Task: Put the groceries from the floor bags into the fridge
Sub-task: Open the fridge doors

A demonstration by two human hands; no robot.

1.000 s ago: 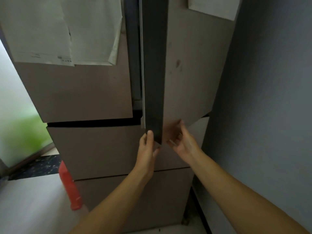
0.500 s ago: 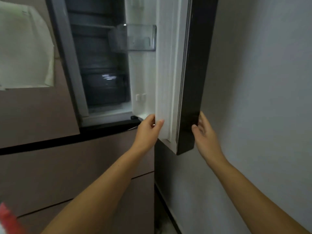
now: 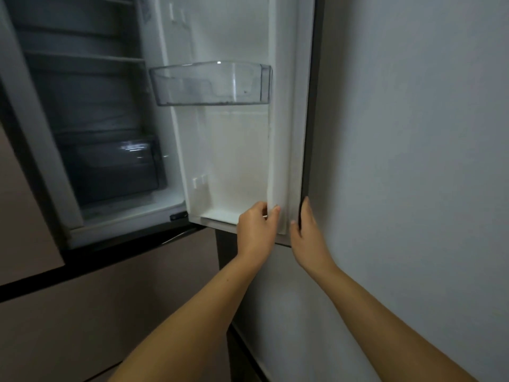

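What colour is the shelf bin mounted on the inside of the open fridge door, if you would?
The door bin is clear, colourless plastic, seen best in the head view.

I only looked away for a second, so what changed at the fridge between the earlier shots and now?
The right-hand fridge door swung from barely cracked to wide open toward the wall, showing its clear door bin and the shelves. The left hand and right hand stayed at the door's bottom corner. No groceries in view.
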